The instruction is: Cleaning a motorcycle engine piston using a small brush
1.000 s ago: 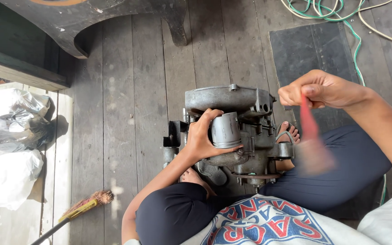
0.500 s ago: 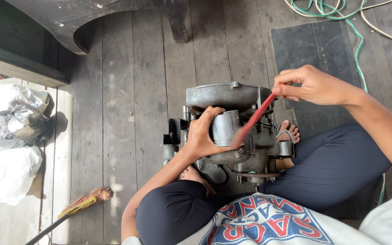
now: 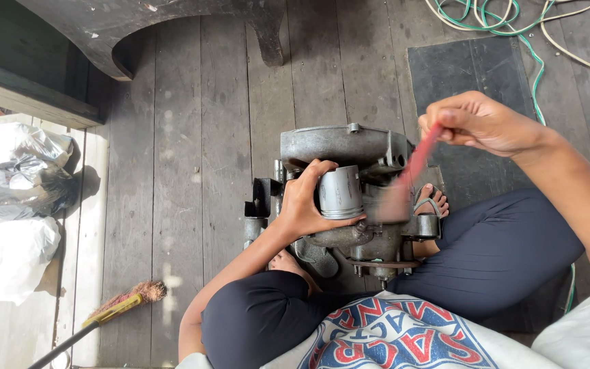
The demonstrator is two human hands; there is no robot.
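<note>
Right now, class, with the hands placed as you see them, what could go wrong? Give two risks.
The left hand wraps the metal piston while the right hand swings a red-handled brush close beside it; its blur suggests speed, so the brush could strike the fingers. The grey engine block sits on floorboards between the legs, near a sandalled foot; a dropped piston might land on the toes.

I am seeing the person wearing dark navy trousers (image 3: 513, 253), a white T-shirt with a red and blue print (image 3: 390, 338), and a grey strapped sandal (image 3: 431, 203); both forearms are showing bare, sleeveless.
</note>
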